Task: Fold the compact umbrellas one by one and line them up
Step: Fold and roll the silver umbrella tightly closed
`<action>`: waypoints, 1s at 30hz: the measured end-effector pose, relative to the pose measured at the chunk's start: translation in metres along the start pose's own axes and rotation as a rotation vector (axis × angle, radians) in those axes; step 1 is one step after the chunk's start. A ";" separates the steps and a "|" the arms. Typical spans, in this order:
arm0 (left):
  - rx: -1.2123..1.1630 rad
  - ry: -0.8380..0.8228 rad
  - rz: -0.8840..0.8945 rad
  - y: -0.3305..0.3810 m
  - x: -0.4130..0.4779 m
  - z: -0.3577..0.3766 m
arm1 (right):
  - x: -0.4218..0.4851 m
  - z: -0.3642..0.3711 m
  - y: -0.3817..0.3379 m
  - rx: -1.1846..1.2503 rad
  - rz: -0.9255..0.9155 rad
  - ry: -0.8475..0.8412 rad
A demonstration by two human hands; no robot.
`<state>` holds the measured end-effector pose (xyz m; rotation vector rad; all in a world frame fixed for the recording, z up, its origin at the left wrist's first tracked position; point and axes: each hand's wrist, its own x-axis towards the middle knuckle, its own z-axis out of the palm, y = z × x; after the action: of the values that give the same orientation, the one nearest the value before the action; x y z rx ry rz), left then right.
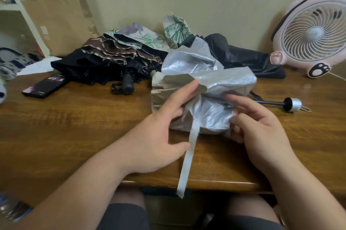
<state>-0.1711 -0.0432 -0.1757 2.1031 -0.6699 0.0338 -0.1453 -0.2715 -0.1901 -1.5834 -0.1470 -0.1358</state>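
Note:
A silver compact umbrella lies crumpled on the wooden table in front of me, its black shaft and silver handle pointing right. Its long closing strap hangs over the table's front edge. My left hand presses straight fingers on the canopy's left folds, and the thumb touches the strap. My right hand curls its fingers round the canopy's right edge, index finger stretched onto the fabric. Behind lie an unfolded black umbrella, a brown ruffled one, a floral one and a dark one.
A dark phone lies at the left of the table. A brown paper bag leans against the wall behind the pile. A pink desk fan stands at the back right. White shelves are at the far left.

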 end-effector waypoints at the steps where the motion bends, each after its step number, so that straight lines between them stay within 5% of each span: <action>1: 0.165 0.028 -0.008 0.004 0.006 -0.002 | 0.003 0.001 -0.006 0.035 0.036 0.004; 4: 0.293 0.210 0.041 0.006 0.023 -0.010 | 0.015 0.001 -0.025 0.089 0.085 0.018; 9: -0.084 0.452 0.089 0.000 0.013 -0.019 | 0.018 -0.001 -0.030 0.042 0.030 0.064; 16: -0.367 0.301 -0.129 -0.002 -0.026 0.005 | -0.023 0.001 -0.006 -0.327 0.084 0.006; 19: -0.153 0.333 -0.224 0.003 -0.029 0.020 | -0.032 0.002 -0.010 -0.441 0.076 -0.010; 24: -0.025 0.331 -0.241 0.008 -0.038 0.033 | -0.037 -0.008 -0.009 -0.935 -0.110 -0.110; 30: -0.407 0.445 -0.138 0.004 -0.025 0.035 | -0.042 -0.003 -0.010 -1.181 -0.577 -0.351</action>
<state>-0.2018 -0.0608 -0.2001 1.6645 -0.2362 0.2592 -0.1888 -0.2748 -0.1874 -2.6926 -0.9329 -0.4493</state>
